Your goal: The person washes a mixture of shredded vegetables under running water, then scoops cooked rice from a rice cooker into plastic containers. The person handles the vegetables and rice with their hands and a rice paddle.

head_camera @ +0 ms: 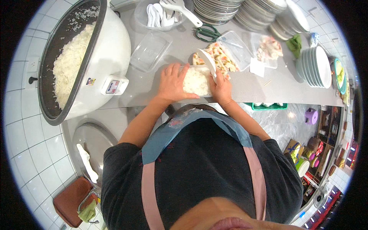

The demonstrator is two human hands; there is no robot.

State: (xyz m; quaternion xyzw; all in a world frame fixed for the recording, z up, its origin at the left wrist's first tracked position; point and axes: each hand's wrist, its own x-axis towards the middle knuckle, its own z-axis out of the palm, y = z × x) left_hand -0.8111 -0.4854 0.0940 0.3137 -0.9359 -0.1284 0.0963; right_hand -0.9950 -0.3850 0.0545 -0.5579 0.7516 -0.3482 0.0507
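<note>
A clear plastic container filled with white rice (197, 80) sits at the counter's near edge. My left hand (174, 83) rests along its left side, fingers spread, thumb over the near rim. In my right hand (222, 87) is the handle of a white plastic rice paddle (209, 61), whose blade tilts up above the container's right end. Behind the paddle lies a patterned plastic bag (222, 56). Left of it, an empty clear container (151, 51) lies on the counter. A large cooker full of cooked rice (73, 66) stands open at the far left.
Green-handled scissors (207, 33) and a tub of white spoons (158, 21) lie beyond the containers. Stacked plates (217, 10) line the back. At right are a lidless container of pinkish food (268, 49) and stacked bowls (314, 67). A round metal lid (95, 135) lies at lower left.
</note>
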